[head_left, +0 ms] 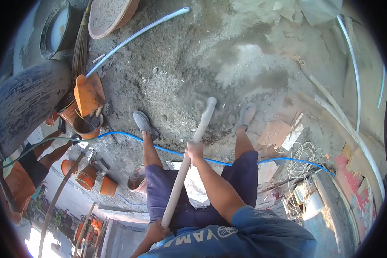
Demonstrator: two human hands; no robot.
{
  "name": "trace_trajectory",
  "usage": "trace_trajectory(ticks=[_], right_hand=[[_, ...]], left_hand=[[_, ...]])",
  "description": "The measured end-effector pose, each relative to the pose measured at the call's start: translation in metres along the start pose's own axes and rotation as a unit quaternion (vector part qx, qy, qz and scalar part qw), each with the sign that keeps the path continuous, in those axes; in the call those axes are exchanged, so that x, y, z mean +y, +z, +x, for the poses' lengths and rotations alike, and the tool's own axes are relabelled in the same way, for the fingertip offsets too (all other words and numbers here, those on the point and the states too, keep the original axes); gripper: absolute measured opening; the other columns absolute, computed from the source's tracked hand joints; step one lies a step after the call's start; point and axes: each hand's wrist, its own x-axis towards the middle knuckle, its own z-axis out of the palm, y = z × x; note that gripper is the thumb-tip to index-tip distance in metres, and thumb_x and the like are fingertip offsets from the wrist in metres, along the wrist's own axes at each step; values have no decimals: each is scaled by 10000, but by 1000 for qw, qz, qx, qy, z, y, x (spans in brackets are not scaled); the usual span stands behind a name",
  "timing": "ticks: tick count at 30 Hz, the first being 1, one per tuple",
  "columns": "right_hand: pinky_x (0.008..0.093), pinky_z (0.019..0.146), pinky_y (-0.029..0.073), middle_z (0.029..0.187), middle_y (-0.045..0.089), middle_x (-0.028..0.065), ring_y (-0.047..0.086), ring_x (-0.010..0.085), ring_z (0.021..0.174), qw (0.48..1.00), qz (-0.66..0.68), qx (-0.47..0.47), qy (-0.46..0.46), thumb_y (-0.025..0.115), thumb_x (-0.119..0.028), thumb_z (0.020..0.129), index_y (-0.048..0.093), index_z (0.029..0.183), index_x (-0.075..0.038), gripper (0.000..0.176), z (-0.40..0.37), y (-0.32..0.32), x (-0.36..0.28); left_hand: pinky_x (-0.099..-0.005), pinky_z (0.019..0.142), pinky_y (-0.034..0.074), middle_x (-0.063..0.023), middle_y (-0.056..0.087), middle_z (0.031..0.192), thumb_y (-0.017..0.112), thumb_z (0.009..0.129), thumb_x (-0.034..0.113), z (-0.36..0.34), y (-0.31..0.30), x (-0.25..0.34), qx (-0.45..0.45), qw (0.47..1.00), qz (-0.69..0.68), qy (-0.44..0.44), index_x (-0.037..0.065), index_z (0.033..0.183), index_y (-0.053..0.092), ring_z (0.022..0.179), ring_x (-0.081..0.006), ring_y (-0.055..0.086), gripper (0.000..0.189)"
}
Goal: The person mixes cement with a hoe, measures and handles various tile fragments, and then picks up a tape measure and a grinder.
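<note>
A long, pale, dusty pole (182,176) slants across the front of my body. My right hand (195,151) wraps round its middle. Lower down, close to my waist, my left hand (157,233) is closed round the near end. The pole's far end reaches the rough, grey ground (180,81) between my two shoes, with loose rubble and dust about it. Beneath the pole, a blue hose (172,151) runs across the ground behind my feet.
At left stand an orange bucket (89,129), a shovel-like orange blade (88,95) on a pale blue handle, a broom (81,51) and a large dark basin (32,101). Another person's legs (49,150) show there. Coiled cable (305,159) and long pipes (348,120) lie at right.
</note>
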Motion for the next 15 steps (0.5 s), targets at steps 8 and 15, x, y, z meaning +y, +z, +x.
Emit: trace_trajectory(ticks=[8,15], right_hand=[[402,491,477,668,501,77,514,202,510,981,-83,-107,137,583,-35,814,488,849,-23,101,36,-10,-27],[365,525,470,679,492,48,506,181,545,972,-79,-156,158,612,-99,831,486,817,-67,132,85,-17,-33]], left_hand=[[-472,813,518,-301,660,932,659,703,182,-19,43,130,74,988,-52,-121,-58,980,641,921,-422,654,367],[-474,794,521,-273,668,891,641,729,178,-18,61,132,79,987,-44,-136,-35,1013,626,879,-416,657,355]])
